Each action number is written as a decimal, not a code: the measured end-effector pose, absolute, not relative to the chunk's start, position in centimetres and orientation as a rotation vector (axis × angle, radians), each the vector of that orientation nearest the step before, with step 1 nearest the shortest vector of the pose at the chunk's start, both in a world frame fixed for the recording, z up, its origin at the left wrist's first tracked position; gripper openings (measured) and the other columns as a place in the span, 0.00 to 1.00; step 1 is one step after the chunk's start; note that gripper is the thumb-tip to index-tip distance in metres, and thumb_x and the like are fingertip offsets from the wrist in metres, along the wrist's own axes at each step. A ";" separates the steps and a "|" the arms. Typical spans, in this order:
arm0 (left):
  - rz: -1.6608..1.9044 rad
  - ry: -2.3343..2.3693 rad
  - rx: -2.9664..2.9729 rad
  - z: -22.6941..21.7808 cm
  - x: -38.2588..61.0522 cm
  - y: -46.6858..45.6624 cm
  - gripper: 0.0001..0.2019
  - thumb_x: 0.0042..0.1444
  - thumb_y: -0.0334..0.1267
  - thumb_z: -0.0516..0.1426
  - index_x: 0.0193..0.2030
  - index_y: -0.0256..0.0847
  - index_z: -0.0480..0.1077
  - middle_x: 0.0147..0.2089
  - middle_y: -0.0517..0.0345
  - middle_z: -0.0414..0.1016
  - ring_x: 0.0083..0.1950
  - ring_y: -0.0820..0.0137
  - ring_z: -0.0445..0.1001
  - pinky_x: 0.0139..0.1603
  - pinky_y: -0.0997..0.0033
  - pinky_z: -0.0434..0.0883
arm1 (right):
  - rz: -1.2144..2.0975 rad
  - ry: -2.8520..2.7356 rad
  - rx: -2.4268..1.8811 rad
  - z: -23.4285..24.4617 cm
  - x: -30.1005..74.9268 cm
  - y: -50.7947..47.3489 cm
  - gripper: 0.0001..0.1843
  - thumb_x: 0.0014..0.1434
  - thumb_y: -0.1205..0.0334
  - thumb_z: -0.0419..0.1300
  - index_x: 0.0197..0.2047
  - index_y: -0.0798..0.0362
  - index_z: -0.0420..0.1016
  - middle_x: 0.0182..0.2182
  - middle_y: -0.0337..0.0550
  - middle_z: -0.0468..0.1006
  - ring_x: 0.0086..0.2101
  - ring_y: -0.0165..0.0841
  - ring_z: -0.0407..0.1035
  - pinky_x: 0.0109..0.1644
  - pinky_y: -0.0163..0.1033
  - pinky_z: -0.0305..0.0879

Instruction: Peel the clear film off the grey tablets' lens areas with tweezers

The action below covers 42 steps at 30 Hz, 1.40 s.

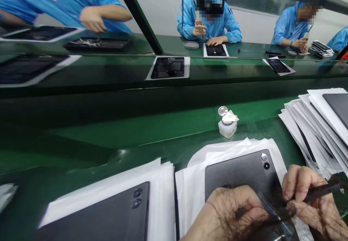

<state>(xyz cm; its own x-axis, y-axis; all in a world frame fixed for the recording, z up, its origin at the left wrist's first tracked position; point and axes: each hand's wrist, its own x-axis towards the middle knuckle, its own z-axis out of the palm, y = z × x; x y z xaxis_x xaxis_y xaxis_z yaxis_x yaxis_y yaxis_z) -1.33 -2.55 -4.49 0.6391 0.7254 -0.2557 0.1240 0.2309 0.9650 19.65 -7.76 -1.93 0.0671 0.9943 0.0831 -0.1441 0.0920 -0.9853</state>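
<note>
The main risk, as I judge it, lies in the strip of clear, glossy plastic film (273,212) over the near right part of the dark grey, flat tablet with two round camera lenses (231,174). The left hand (236,206) has its fingers curled together, apparently clamped on that film; the right hand (310,193) has its fingers closed on a slim black stick-like tool (323,191). Were the film to slip or twist, it could fold onto itself. A careless dip of the tool could scratch the tablet's back or lenses. Dark loose hair strands (292,208) hang across the view, hiding the fingertips' exact contact; one could catch beneath the film.

The tablet lies on a loose pile of white sheets (190,193), so sideways pressure might make it slide. Left of it, only a narrow gap parts this pile from another bearing a second dark grey tablet (108,212). On the right, a leaning stack of white sheets and dark panels (318,135) crowds the right hand. The small white bottle with an open metal lid (227,127) stands just beyond the far edge; a broad reach could knock it. Freer room lies far left, on the green desk (119,157).
</note>
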 end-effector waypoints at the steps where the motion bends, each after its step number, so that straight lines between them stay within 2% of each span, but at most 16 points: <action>1: 0.500 0.800 1.283 -4.5 -1.4 -2.6 0.17 0.52 0.58 0.64 0.25 0.47 0.79 0.22 0.63 0.75 0.24 0.70 0.68 0.26 0.71 0.61 | 1.168 -1.100 -1.040 -1.8 19.5 -7.9 0.11 0.48 0.65 0.74 0.28 0.38 0.79 0.25 0.40 0.80 0.23 0.39 0.72 0.24 0.43 0.69; 4: 0.540 0.759 1.244 -4.4 -1.3 -2.5 0.16 0.50 0.56 0.67 0.24 0.46 0.79 0.20 0.64 0.73 0.22 0.71 0.65 0.25 0.72 0.59 | 1.105 -1.060 -0.927 -2.2 19.0 -7.8 0.12 0.47 0.67 0.74 0.29 0.38 0.80 0.23 0.38 0.79 0.22 0.38 0.72 0.20 0.41 0.68; 8: 0.541 0.776 1.202 -4.3 -1.1 -2.5 0.15 0.48 0.56 0.68 0.24 0.47 0.80 0.21 0.63 0.75 0.23 0.71 0.66 0.26 0.73 0.64 | 1.052 -0.744 -0.954 -3.8 18.7 -6.5 0.12 0.50 0.67 0.73 0.27 0.43 0.76 0.23 0.35 0.76 0.18 0.31 0.69 0.15 0.32 0.61; 15: 0.614 0.698 1.213 -4.3 -1.1 -2.7 0.10 0.53 0.49 0.66 0.26 0.48 0.81 0.22 0.63 0.79 0.21 0.73 0.66 0.29 0.75 0.69 | 1.094 -0.442 -1.053 -5.9 18.3 -4.6 0.16 0.49 0.63 0.75 0.25 0.49 0.71 0.22 0.30 0.72 0.17 0.23 0.66 0.21 0.28 0.65; 18: 0.587 0.694 1.223 -3.6 -1.1 -2.3 0.07 0.51 0.44 0.66 0.26 0.48 0.80 0.23 0.63 0.80 0.22 0.72 0.67 0.29 0.76 0.70 | 1.102 -0.417 -1.039 -6.0 18.0 -4.8 0.16 0.48 0.63 0.76 0.26 0.49 0.71 0.21 0.29 0.72 0.17 0.23 0.65 0.21 0.28 0.64; 21: 0.500 0.771 1.293 -2.6 -1.3 -1.9 0.08 0.49 0.42 0.64 0.22 0.45 0.77 0.21 0.61 0.76 0.23 0.71 0.67 0.27 0.76 0.66 | 1.106 -0.394 -1.031 -5.9 17.9 -4.8 0.17 0.47 0.64 0.76 0.26 0.49 0.70 0.22 0.29 0.73 0.17 0.22 0.65 0.21 0.27 0.63; 23: 0.455 0.811 1.338 -1.9 -1.4 -1.6 0.09 0.49 0.42 0.63 0.21 0.43 0.76 0.21 0.61 0.75 0.24 0.72 0.66 0.26 0.76 0.64 | 1.110 -0.370 -1.032 -5.8 18.1 -4.7 0.17 0.47 0.64 0.77 0.25 0.49 0.70 0.22 0.30 0.73 0.17 0.22 0.65 0.21 0.26 0.63; 27: 0.396 0.824 1.387 -0.8 -1.3 -1.3 0.09 0.52 0.45 0.63 0.25 0.46 0.78 0.24 0.61 0.79 0.27 0.68 0.72 0.29 0.74 0.68 | 1.079 -0.346 -1.059 -5.6 18.6 -4.5 0.19 0.44 0.62 0.78 0.23 0.50 0.69 0.22 0.30 0.73 0.17 0.21 0.63 0.20 0.26 0.62; 32: 0.503 0.849 1.462 -0.5 -0.7 -0.9 0.08 0.48 0.49 0.68 0.27 0.51 0.80 0.19 0.64 0.76 0.27 0.65 0.73 0.26 0.72 0.68 | 1.067 -0.402 -1.082 -5.8 18.3 -4.6 0.18 0.45 0.61 0.77 0.23 0.49 0.69 0.21 0.29 0.72 0.16 0.23 0.64 0.20 0.28 0.62; 37: 0.507 0.852 1.467 -1.0 -0.5 -1.0 0.06 0.47 0.48 0.68 0.26 0.52 0.80 0.18 0.64 0.75 0.27 0.64 0.73 0.24 0.72 0.67 | 1.078 -0.393 -1.073 -6.1 17.8 -4.5 0.18 0.46 0.63 0.77 0.25 0.49 0.69 0.22 0.28 0.71 0.17 0.22 0.64 0.20 0.27 0.61; 42: 0.434 0.852 1.380 -0.9 -1.0 -1.3 0.07 0.47 0.45 0.64 0.22 0.51 0.78 0.21 0.61 0.79 0.25 0.66 0.74 0.26 0.73 0.69 | 1.081 -0.399 -1.056 -6.0 17.8 -4.5 0.17 0.46 0.64 0.77 0.25 0.49 0.70 0.22 0.29 0.72 0.17 0.22 0.64 0.20 0.26 0.61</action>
